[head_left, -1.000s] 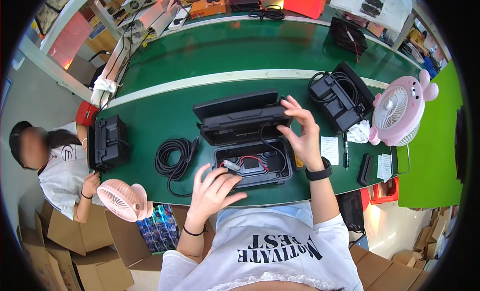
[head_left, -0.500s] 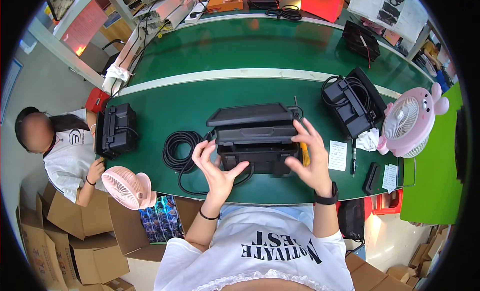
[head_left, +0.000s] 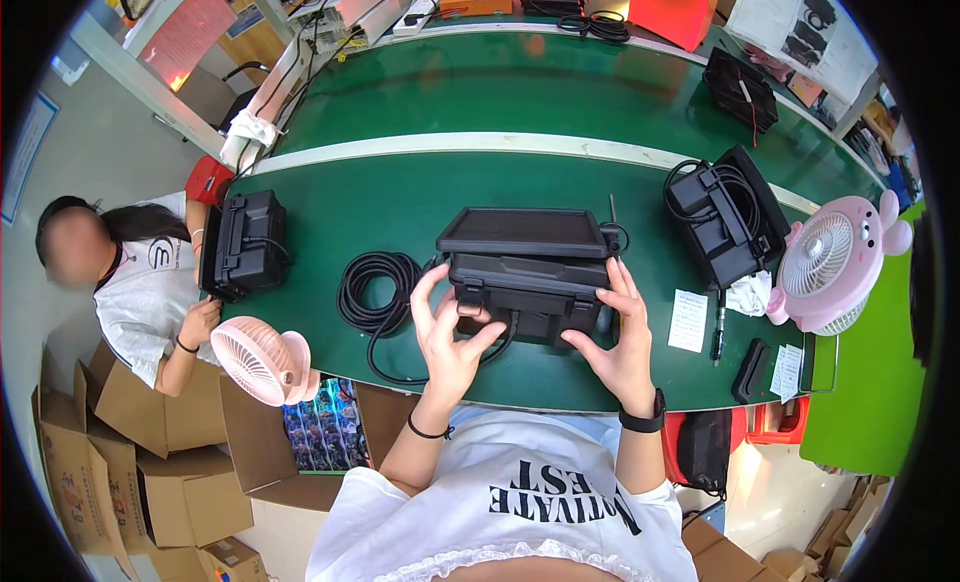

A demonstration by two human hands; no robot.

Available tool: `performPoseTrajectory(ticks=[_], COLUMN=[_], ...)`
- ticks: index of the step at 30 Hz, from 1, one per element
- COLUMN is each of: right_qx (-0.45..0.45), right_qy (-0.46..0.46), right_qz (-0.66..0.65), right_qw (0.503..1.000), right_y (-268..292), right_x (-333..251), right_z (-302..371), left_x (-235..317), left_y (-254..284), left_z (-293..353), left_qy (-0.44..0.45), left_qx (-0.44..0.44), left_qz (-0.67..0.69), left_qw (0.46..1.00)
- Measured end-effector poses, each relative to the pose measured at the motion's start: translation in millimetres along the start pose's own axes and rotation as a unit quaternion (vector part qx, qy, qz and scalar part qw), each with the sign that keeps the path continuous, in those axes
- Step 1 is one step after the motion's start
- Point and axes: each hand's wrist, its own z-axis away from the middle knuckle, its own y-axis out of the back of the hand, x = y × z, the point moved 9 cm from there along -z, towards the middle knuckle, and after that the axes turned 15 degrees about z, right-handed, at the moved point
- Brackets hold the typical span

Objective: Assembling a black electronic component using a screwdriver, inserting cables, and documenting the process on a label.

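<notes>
A black plastic case (head_left: 525,274) with a flat black panel (head_left: 522,232) along its far side sits on the green table in front of me. My left hand (head_left: 450,342) grips its left end, fingers at the upper edge and thumb at the lower front. At the right end my right hand (head_left: 622,347) holds it the same way, with the thumb near the bottom corner. The case's lid is down on its body. Left of it lies a coil of black cable (head_left: 350,287), one strand running toward the case front. A short antenna-like rod (head_left: 614,210) stands behind its right end.
Another black case with cable (head_left: 708,214) and a pink fan (head_left: 830,257) stand at right. Paper slips (head_left: 687,320), a pen (head_left: 719,327) and a small black block (head_left: 751,370) lie nearer. At left are a co-worker (head_left: 150,272), a black case (head_left: 248,244) and a pale pink fan (head_left: 262,360).
The case's lid has come down; the dark gap along its front has closed. My hands have moved from hovering with spread fingers to pressing around both ends. The view has shifted slightly.
</notes>
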Motion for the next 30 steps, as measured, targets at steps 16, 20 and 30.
performPoseTrajectory(ticks=[16, 20, 30], right_qx=[-0.005, -0.005, 0.037], right_qy=[-0.016, -0.016, -0.102], right_qz=[-0.025, -0.017, -0.023], right_qw=[1.0, 1.0, 0.994], right_y=[-1.1, 1.8, 0.5], right_x=[4.4, 3.5, 11.7], right_z=[-2.0, -5.4, -1.8], left_x=[-9.3, -21.3, -43.2], left_y=[7.1, 0.1, -15.7], left_z=[-25.7, -23.9, -16.7], left_qy=[-0.004, 0.062, 0.143], left_qx=[0.051, 0.06, -0.009], left_qz=[0.209, 0.246, 0.25], left_qw=[0.976, 0.965, 0.958])
